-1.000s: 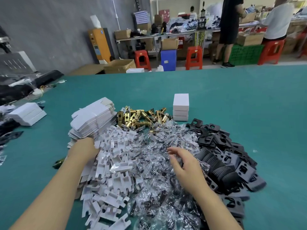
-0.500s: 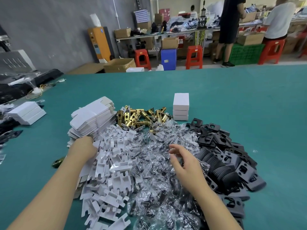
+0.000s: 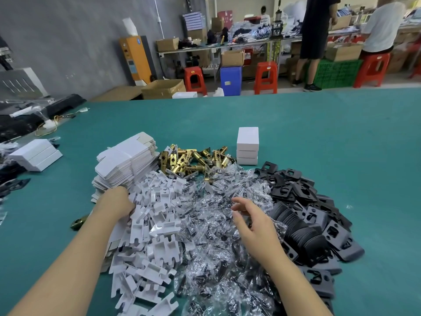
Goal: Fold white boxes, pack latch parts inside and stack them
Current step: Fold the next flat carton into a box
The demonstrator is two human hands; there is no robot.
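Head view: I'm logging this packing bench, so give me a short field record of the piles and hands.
surface: green table
finished stack: three white boxes
far pile: brass latch bolts
left pile: flat box blanks
right pile: black plates
left hand: at white inserts, grip hidden
right hand: open over clear screw bags

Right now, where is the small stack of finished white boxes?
In the head view, the finished white boxes stand right of centre on the green table, beside the brass latches, behind the black plates.
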